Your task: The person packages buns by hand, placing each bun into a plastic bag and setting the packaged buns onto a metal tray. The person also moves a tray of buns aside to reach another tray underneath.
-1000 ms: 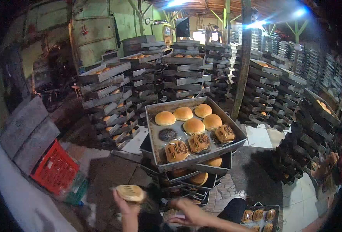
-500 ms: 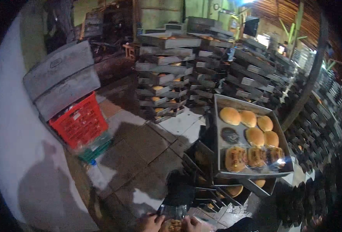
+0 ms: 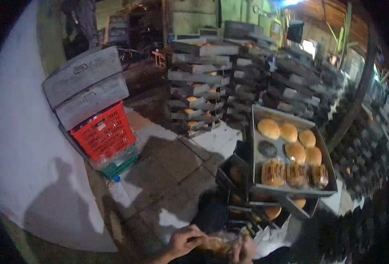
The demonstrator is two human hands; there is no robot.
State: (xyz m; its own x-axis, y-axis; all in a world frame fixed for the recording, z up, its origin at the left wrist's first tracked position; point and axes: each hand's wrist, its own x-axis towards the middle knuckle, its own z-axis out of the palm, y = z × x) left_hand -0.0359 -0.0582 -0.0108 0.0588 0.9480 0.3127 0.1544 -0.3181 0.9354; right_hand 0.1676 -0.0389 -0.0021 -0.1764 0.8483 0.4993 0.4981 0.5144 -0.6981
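At the bottom of the head view, my left hand [image 3: 185, 241] has its thumb and fingers pinched at the left end of a bun in a clear printed plastic bag [image 3: 218, 244]. My right hand [image 3: 243, 251] is closed around the bag's right end, and motion blurs it. Up and to the right of my hands, a metal tray [image 3: 291, 192] rests on a stack. On it are several bare buns [image 3: 269, 129], several bagged buns with dark print [image 3: 273, 172] in the front row, and a round dark item [image 3: 267, 149].
More trays with buns [image 3: 272, 213] are stacked crosswise beneath. Tall tray stacks [image 3: 199, 94] stand behind and to the right. On the left, a red crate [image 3: 104, 134] sits on a green one [image 3: 119, 165], with grey trays [image 3: 89, 72] leaning above, beside a white wall [image 3: 18, 132].
My hands have come up a little and turned the bagged bun, which now lies sideways between them. The head view has shifted, so the surroundings appear farther right.
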